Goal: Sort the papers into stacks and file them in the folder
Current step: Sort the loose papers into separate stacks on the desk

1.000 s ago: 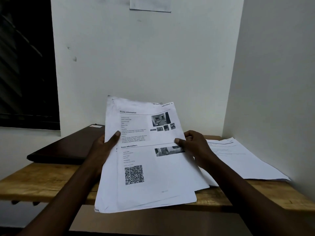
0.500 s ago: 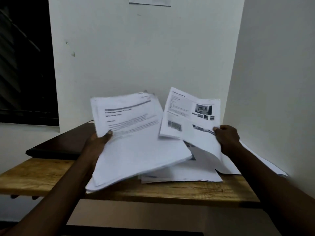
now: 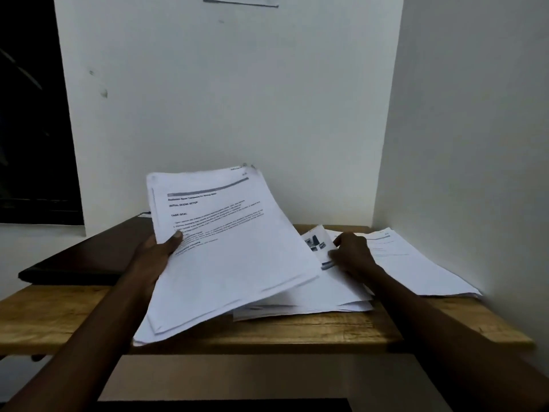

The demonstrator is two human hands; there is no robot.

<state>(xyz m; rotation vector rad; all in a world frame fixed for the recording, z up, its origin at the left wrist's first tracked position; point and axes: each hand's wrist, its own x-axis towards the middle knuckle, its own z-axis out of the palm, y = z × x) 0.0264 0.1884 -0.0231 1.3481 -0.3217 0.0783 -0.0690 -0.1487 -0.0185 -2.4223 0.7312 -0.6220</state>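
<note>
My left hand (image 3: 154, 257) grips a thick bundle of printed papers (image 3: 231, 257) by its left edge and holds it tilted above the table's front. The top page shows text headings. My right hand (image 3: 353, 257) is low over the table, its fingers closed on a sheet with small photos (image 3: 315, 242). That sheet lies on a middle stack of papers (image 3: 312, 298). A second stack (image 3: 416, 269) lies to the right, against the side wall. A dark closed folder (image 3: 89, 257) rests on the table's left part.
The wooden table (image 3: 297, 331) fills a corner, with white walls behind and to the right. A dark window (image 3: 29, 114) is at the left. A paper (image 3: 240, 0) hangs on the back wall. The held bundle hides part of the middle stack.
My right hand took the photo sheet off the bundle, carried it right and lowered it onto the middle stack. The bundle in my left hand now shows a text page on top.
</note>
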